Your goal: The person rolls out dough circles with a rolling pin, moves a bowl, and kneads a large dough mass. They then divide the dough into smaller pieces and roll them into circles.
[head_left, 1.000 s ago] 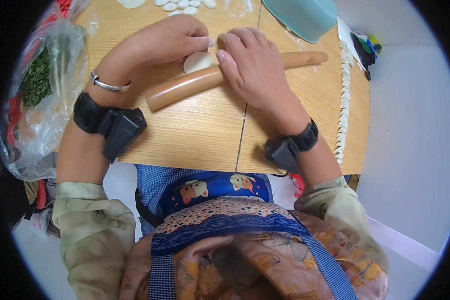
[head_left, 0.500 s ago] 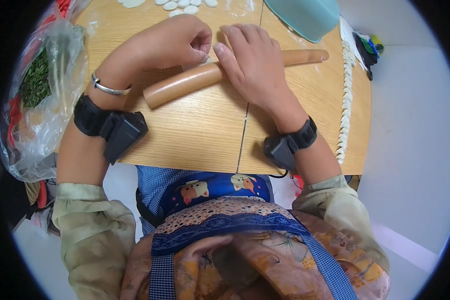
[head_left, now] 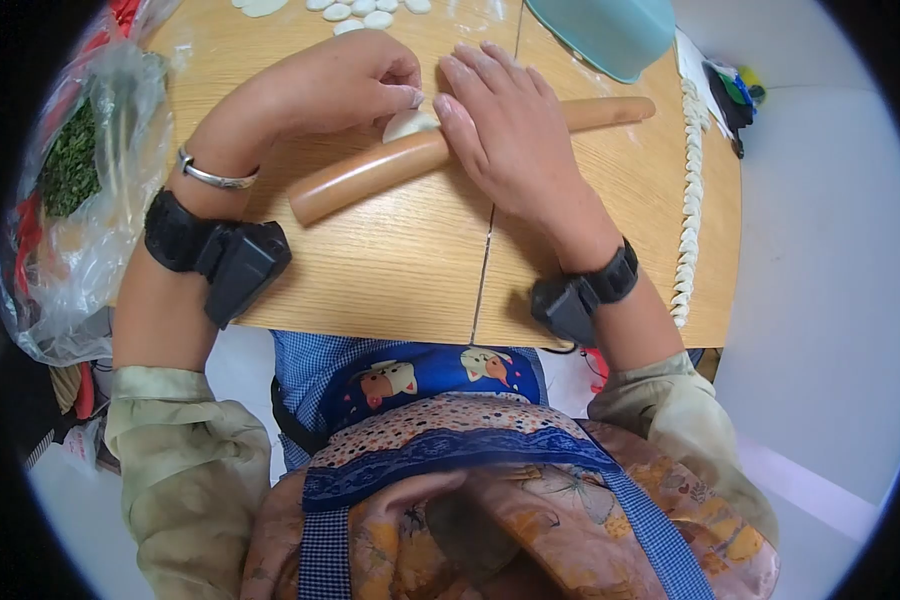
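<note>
My left hand (head_left: 355, 80) is closed, fingers curled and thumb pointing right, pinching the edge of a small round dough wrapper (head_left: 407, 126). The wrapper lies just behind the wooden rolling pin (head_left: 370, 180), and part of it is hidden by the hand and the pin. My right hand (head_left: 510, 130) lies flat across the middle of the pin, fingers stretched out forward and floured at the tips. The pin slants over the table, its left end nearer to me.
Several flat dough pieces (head_left: 378, 19) lie at the back. A pale blue bowl (head_left: 615, 40) stands at the back right. A long row of folded dough pieces (head_left: 688, 220) runs down the right edge. Chopped greens (head_left: 72, 160) sit in a plastic bag (head_left: 120, 225) at left.
My right hand has slid slightly forward over the pin, its fingers straighter. More of the dough wrapper shows beside my left fingertips. The pin has barely shifted.
</note>
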A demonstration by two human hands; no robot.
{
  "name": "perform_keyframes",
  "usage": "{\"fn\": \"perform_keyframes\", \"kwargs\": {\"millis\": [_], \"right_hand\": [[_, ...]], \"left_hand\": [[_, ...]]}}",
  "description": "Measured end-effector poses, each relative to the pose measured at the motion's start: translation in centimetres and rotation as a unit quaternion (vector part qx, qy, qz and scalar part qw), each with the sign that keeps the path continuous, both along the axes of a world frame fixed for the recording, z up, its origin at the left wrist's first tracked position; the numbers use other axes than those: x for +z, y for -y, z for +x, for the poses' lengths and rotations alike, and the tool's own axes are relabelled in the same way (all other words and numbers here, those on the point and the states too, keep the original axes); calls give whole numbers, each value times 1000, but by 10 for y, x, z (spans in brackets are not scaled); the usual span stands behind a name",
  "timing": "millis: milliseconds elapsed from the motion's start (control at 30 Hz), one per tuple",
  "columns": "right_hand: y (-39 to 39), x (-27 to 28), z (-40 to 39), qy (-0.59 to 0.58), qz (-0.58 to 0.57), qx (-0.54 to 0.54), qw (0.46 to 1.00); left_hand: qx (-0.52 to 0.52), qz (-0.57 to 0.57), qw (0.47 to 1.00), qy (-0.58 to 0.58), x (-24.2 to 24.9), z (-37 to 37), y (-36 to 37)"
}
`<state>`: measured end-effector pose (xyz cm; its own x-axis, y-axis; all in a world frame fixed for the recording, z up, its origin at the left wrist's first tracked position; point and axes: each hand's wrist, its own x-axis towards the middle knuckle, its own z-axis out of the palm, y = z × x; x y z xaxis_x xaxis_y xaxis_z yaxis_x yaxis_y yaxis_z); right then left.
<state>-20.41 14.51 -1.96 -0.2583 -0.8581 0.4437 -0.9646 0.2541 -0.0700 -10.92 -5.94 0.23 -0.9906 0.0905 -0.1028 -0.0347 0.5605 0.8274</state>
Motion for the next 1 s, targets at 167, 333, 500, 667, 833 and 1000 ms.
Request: {"fn": "perform_keyframes", "kwargs": {"millis": [167, 333, 500, 667, 833, 1000], "right_hand": [[36, -1, -22, 28, -7, 12, 1000], [33, -3, -23, 53, 0, 14, 998], [8, 0, -3, -3, -10, -3, 1000], [-32, 14, 28, 46, 48, -26, 997], [-47, 13, 36, 56, 76, -37, 995], [-17, 6, 13, 27, 17, -5, 999]], "left_hand": [[7, -56, 998, -21, -4, -3, 3], [7, -52, 998, -33, -9, -4, 4], [-17, -80, 996, -27, 3, -1, -1], [-9, -80, 996, -35, 4, 2, -1], [-10, -42, 995, -92, -8, 3, 0], [30, -11, 999, -7, 4, 1, -5]]}}
